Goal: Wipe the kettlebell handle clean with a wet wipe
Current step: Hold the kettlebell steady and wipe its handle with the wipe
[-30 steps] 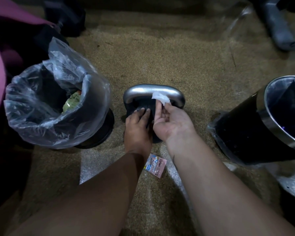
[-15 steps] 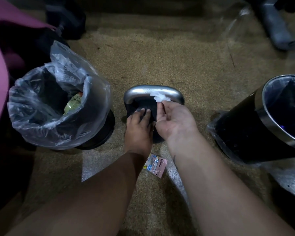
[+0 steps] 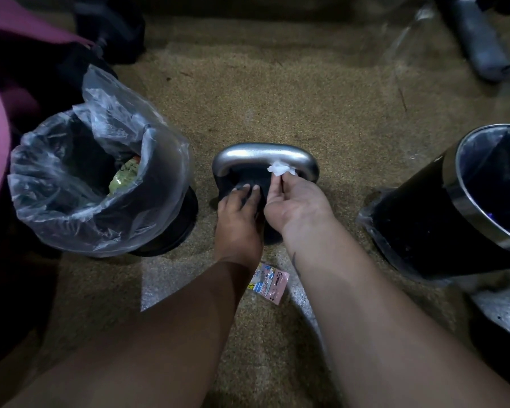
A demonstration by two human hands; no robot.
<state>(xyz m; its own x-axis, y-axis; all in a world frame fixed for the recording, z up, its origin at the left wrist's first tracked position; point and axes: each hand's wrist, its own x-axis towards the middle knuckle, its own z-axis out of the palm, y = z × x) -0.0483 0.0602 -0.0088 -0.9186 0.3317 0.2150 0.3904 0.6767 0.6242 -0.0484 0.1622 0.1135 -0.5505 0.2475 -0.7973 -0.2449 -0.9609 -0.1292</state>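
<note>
Down on the carpeted floor [image 3: 321,113], the kettlebell [image 3: 245,184] stands between two bins. Right hand [image 3: 296,201] pinches a crumpled wet wipe [image 3: 280,168] against the silver handle [image 3: 262,156], right of its middle. Left hand [image 3: 239,219] lies flat on the dark body, fingers spread, holding nothing.

Both forearms were bare, no sleeves, no watch or bands, the left hand [image 3: 238,222] and right hand [image 3: 299,203] ungloved, short nails on the fingers [image 3: 255,188], and a small dark mark showed inside the right wrist.
</note>
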